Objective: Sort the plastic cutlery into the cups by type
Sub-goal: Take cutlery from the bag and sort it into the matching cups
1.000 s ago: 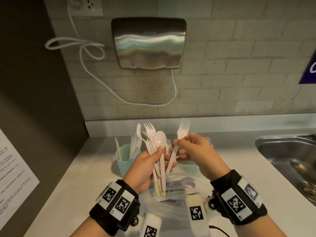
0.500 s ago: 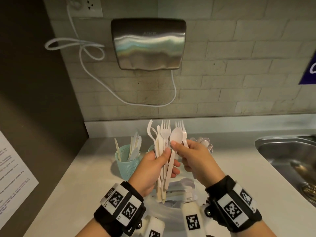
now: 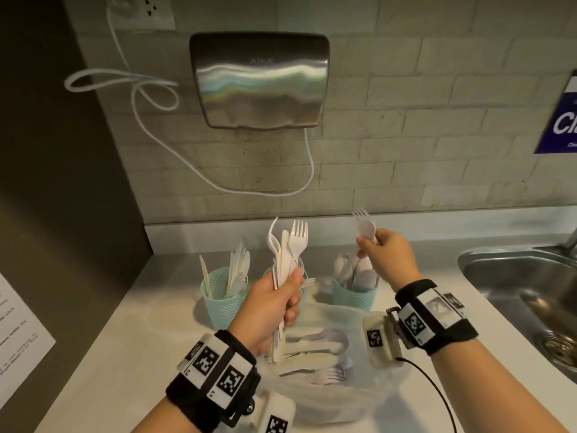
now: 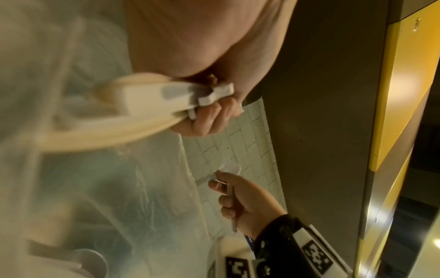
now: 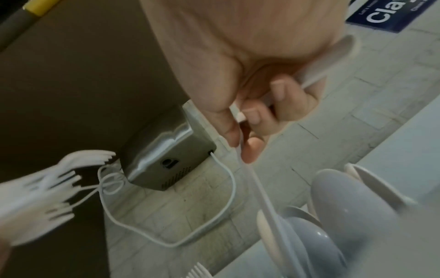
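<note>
My left hand (image 3: pixel 281 295) grips an upright bundle of white forks and a knife (image 3: pixel 290 248) in front of the middle teal cup (image 3: pixel 304 276), which it mostly hides. The bundle's handle ends (image 4: pixel 142 105) stick out under its fingers (image 4: pixel 209 116). My right hand (image 3: pixel 384 254) pinches a white spoon (image 3: pixel 367 229) with a fork (image 3: pixel 360 212) behind it, above the right teal cup (image 3: pixel 354 295) that holds spoons (image 5: pixel 333 206). The left teal cup (image 3: pixel 223 295) holds knives. A clear bag of loose cutlery (image 3: pixel 315 348) lies on the counter below my hands.
A steel sink (image 3: pixel 515 276) is set into the counter at the right. A hand dryer (image 3: pixel 259 79) with a white cable (image 3: pixel 150 98) hangs on the tiled wall. A dark panel and a printed sheet (image 3: pixel 18 339) stand at the left.
My right hand has drawn a spoon out of the bundle and moved right, above the right cup, still holding the fork. The left hand keeps the bundle in place.
</note>
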Tool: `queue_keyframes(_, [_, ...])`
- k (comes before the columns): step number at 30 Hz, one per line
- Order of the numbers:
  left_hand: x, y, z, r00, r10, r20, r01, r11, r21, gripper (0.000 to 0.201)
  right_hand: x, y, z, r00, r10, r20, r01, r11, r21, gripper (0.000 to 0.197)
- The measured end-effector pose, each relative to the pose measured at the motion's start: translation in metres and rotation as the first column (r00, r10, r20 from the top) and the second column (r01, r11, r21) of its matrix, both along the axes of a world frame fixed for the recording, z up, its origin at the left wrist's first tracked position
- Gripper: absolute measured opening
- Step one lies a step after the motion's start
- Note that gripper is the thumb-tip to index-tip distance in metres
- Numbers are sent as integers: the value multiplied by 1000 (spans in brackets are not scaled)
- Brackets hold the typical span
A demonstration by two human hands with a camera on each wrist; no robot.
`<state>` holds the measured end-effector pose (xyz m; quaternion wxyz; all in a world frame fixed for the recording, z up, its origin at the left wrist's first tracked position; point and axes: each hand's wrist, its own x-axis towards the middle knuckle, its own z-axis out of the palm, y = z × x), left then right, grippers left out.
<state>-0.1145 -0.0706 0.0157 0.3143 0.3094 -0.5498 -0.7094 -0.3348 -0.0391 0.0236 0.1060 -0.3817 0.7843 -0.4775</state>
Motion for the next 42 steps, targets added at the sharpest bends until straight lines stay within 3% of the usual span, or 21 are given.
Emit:
queue_keyframes(3, [-1, -1, 0, 1000, -20, -18, 20, 1000, 19, 16, -2, -2, -3, 995, -25, -93, 27, 999, 17, 22])
queue_keyframes(7, [-1, -3, 2, 999, -24, -45, 27, 998, 65, 28, -8, -1, 2, 990, -93, -104, 90, 995, -40, 21])
queue_keyframes(11, [-2, -2, 2, 998, -34, -60, 40, 994, 106, 41, -6, -5, -8, 989, 23, -147, 21, 957, 289, 19])
queue_keyframes(13, [-2, -2, 2, 996, -41, -74, 49, 992, 113, 43, -4, -1, -8, 991, 15, -131, 26, 951, 309, 35])
queue_keyframes(15, [-2, -3, 2, 994, -48, -94, 58, 992, 109, 38, 1, 7, 4, 988, -8, -154, 41, 975, 217, 44])
queue_keyframes(17, [-2, -3, 0, 995, -42, -95, 51, 994, 92, 28, 12, 13, 22, 989, 36, -145, -23, 995, 94, 33])
queue_keyframes(20, [-5, -2, -3, 998, -31, -51, 31, 999, 12, 14, 44, 22, 43, 975, 222, 28, -221, 975, -32, 24])
queue_keyframes(22, [-8, -1, -4, 1000, -20, -11, 19, 999, -47, 6, 68, 26, 48, 917, 365, 164, -365, 931, -32, 34])
queue_keyframes(24, [-10, 0, -5, 1000, 11, 27, -9, 997, -81, 15, 86, 25, 39, 870, 430, 241, -437, 899, -26, 34])
queue_keyframes(28, [-10, 5, -5, 999, 17, 42, -10, 985, -171, 29, 100, 15, 24, 868, 419, 265, -395, 908, -143, 28])
queue_keyframes(32, [-4, 6, -2, 1000, -8, 5, 9, 983, -185, 11, 101, 18, 30, 827, 430, 361, -368, 901, -230, 24])
queue_keyframes(37, [-2, 10, 2, 999, -17, -44, 10, 989, -146, 18, 103, 20, 30, 833, 393, 389, -289, 909, -300, 21])
queue_keyframes(40, [0, 12, 5, 994, -9, -110, 3, 998, -62, 27, 99, 22, 32, 799, 393, 455, -243, 903, -354, 19])
queue_keyframes(42, [1, 11, 7, 994, -7, -107, -2, 997, -84, 32, 99, 24, 35, 779, 414, 471, -245, 892, -379, 16])
